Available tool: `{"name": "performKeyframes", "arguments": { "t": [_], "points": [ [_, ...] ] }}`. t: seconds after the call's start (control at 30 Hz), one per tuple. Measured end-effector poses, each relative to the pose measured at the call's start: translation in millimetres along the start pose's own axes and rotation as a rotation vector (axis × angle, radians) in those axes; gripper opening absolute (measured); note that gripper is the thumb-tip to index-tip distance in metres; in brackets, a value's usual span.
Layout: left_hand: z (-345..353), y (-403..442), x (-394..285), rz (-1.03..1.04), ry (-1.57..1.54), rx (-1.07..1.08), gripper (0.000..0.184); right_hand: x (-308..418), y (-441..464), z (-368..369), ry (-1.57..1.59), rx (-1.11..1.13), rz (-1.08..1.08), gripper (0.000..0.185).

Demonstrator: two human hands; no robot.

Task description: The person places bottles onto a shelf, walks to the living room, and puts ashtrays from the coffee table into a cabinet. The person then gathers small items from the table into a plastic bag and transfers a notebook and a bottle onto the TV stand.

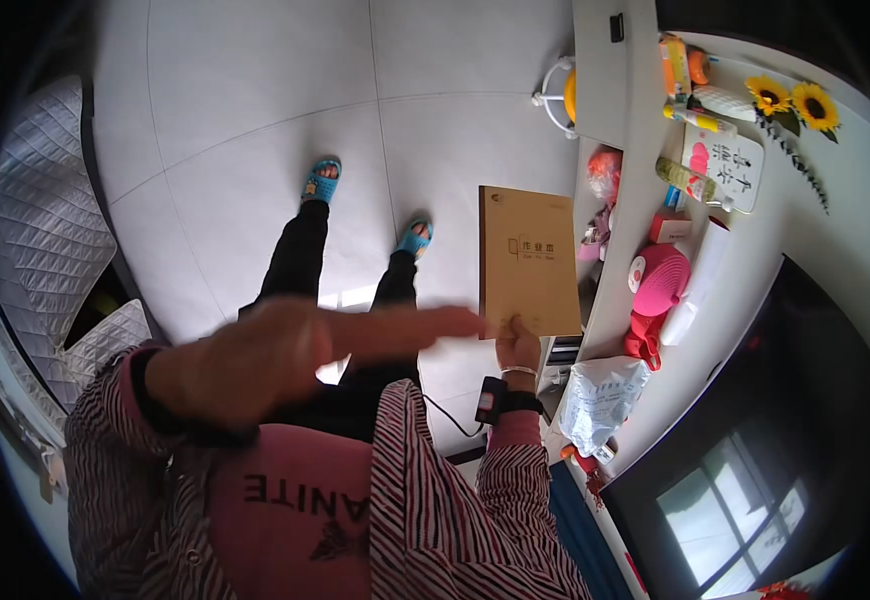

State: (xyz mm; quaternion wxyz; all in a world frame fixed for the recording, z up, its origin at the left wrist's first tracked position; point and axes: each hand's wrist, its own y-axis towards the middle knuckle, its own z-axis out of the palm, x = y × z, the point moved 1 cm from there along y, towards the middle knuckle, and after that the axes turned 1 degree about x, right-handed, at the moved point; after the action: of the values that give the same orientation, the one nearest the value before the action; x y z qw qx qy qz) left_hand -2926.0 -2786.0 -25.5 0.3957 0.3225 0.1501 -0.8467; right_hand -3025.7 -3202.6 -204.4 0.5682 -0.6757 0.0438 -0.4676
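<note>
A brown exercise book (530,265) with dark printing on its cover is held up over the floor. My right hand (519,345) grips it by its lower edge, thumb on the cover; a bracelet and a dark device are at that wrist. My left hand (285,355) is raised close to the camera and smeared by motion. One or more of its fingers reach toward the book's lower left corner; whether they touch it I cannot tell.
A white cabinet (610,90) along the right bears a pink cap (661,280), a silvery plastic bag (603,400), bottles and sunflowers (813,105). Beside it is a dark television screen (755,430). Quilted grey seating (45,240) lies left, and a round-framed stool (558,97) stands near the cabinet.
</note>
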Motion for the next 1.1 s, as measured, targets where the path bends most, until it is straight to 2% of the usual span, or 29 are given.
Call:
{"name": "performKeyframes", "arguments": {
  "t": [0.1,0.17,0.2,0.27,0.33,0.37,0.4,0.43,0.47,0.5,0.53,0.57,0.6,0.63,0.67,0.7,0.77,0.8,0.83,0.87,1.0,1.03,1.1],
  "points": [
    [-61.4,-33.9,88.9,-0.408,0.198,-0.363,0.055,6.9,8.0,-16.8,-0.112,0.082,0.069,0.034],
    [-80.0,-63.5,135.3,-0.596,0.313,-0.49,0.047,12.6,11.9,-16.8,-0.094,0.335,0.09,0.035],
    [-76.5,-63.6,139.2,-0.711,0.481,-0.426,0.051,19.0,10.8,-10.7,-0.13,0.373,0.135,0.042],
    [-50.0,-52.6,148.3,-0.508,0.397,-0.515,0.044,33.6,9.5,-1.7,-0.188,0.459,0.183,0.044],
    [-38.8,-63.0,202.9,-0.485,0.404,-0.567,0.057,41.6,-2.3,53.8,-0.272,0.636,0.226,0.046],
    [-21.3,-45.2,193.7,-0.622,0.298,-0.56,0.071,44.6,-14.0,81.4,-0.373,0.695,0.248,0.045],
    [-3.7,-38.7,182.4,-0.241,0.268,-0.565,0.072,47.8,-25.8,107.8,-0.474,0.758,0.264,0.045],
    [2.0,-34.6,178.9,-0.133,0.208,-0.532,0.071,42.0,-37.1,137.9,-0.512,0.813,0.294,0.044],
    [18.3,-28.6,139.6,-0.092,0.225,-0.535,0.067,36.6,-47.6,167.0,-0.551,0.871,0.321,0.043],
    [17.8,-35.6,133.2,-0.135,0.201,-0.531,0.064,27.7,-79.7,199.0,-0.46,0.945,0.418,0.043],
    [28.9,-48.5,116.5,0.105,0.187,-0.741,0.057,15.4,-107.0,222.5,-0.492,1.025,0.45,0.04],
    [38.1,-55.8,97.7,0.176,0.095,-0.967,0.053,4.5,-121.2,243.3,-0.522,1.108,0.479,0.036],
    [32.1,-76.5,94.5,0.29,0.023,-1.09,0.05,-14.5,-122.6,251.1,-0.868,1.416,0.209,0.038],
    [23.4,-100.4,87.9,0.407,-0.059,-1.187,0.047,-31.1,-137.5,270.5,-1.092,1.515,0.154,0.037],
    [19.4,-134.9,72.7,0.432,-0.091,-1.27,0.045,-48.0,-153.3,291.2,-1.308,1.627,0.08,0.038],
    [18.6,-171.4,61.5,0.445,-0.13,-1.336,0.043,-61.0,-185.8,308.6,-1.45,1.511,0.279,0.037],
    [10.7,-254.5,54.9,0.546,-0.062,-1.595,0.036,-89.6,-178.4,325.3,-1.349,1.485,0.242,0.035],
    [-2.2,-253.7,54.7,0.529,0.008,-1.722,0.034,-55.8,-152.6,343.6,-1.55,1.458,0.179,0.057],
    [-1.6,-299.7,55.8,0.667,-0.122,-1.772,0.029,-54.3,-157.7,353.9,-1.782,1.386,0.081,0.079],
    [-1.8,-338.3,58.2,0.705,-0.177,-1.819,0.031,-55.8,-148.8,363.7,-1.803,1.406,0.042,0.079],
    [32.6,-456.6,37.7,0.882,-0.174,-2.006,0.035,-83.0,-110.1,399.9,-1.442,0.928,0.017,0.026],
    [40.5,-475.9,26.3,0.933,-0.183,-2.05,0.036,-95.6,-114.6,416.7,-1.44,0.944,0.017,0.026],
    [48.0,-512.8,8.3,1.189,-0.272,-2.015,0.037,-120.7,-132.2,448.6,-1.46,0.973,0.002,0.032]
  ]
}}
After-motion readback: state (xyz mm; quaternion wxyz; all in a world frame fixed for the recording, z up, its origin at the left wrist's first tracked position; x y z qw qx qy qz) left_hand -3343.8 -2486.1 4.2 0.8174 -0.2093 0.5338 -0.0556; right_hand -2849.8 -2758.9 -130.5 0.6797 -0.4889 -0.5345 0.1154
